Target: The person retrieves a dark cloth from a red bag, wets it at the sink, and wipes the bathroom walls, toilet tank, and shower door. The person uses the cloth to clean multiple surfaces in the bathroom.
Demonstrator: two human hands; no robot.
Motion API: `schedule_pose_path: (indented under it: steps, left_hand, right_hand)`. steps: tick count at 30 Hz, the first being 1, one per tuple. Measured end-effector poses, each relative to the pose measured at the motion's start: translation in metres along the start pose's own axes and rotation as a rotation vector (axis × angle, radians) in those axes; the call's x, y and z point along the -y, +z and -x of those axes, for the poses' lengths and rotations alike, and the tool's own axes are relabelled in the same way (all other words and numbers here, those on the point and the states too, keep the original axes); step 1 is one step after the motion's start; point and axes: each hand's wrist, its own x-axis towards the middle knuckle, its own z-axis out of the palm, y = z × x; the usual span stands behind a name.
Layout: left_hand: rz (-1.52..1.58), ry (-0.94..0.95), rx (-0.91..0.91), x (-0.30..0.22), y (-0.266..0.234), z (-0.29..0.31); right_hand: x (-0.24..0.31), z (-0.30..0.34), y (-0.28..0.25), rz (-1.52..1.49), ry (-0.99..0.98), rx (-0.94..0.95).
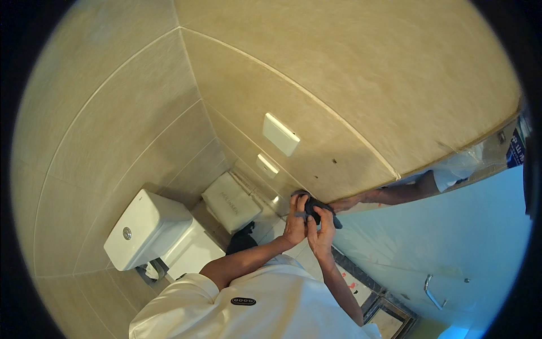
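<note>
Both of my hands meet near the middle of the view, close to the lower part of the tiled wall. A dark grey, bunched thing (317,209), perhaps a cloth, lies between them; its exact kind does not show. My left hand (296,221) has its fingers bent around the left side of it. With thumb and fingers, my right hand (321,233) pinches it from below and the right. Just beyond, another hand and forearm (389,195) with a white sleeve show along the wall; whether this is a reflection or another person I cannot tell.
A white toilet (149,226) stands at the left, with a pale box-shaped package (231,202) beside it. White plates (280,134) sit on the beige wall (339,68). At the right is a frosted glass door (384,243) with a metal handle (433,292).
</note>
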Motion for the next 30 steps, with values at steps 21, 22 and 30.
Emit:
schedule_pose_path:
  steps: [21,22,30]
  left_hand:
    - [0.056,-0.504,-0.045,0.165,-0.075,-0.044]
    - [0.019,-0.475,-0.049,0.176,-0.079,-0.046]
    - [0.201,-0.523,-0.115,0.206,-0.084,-0.047]
  right_hand:
    - [-0.035,-0.043,0.161,0.270,0.040,0.370]
    - [-0.032,-0.043,0.166,0.290,0.034,0.397]
    - [-0.026,-0.046,0.184,0.378,0.035,0.462]
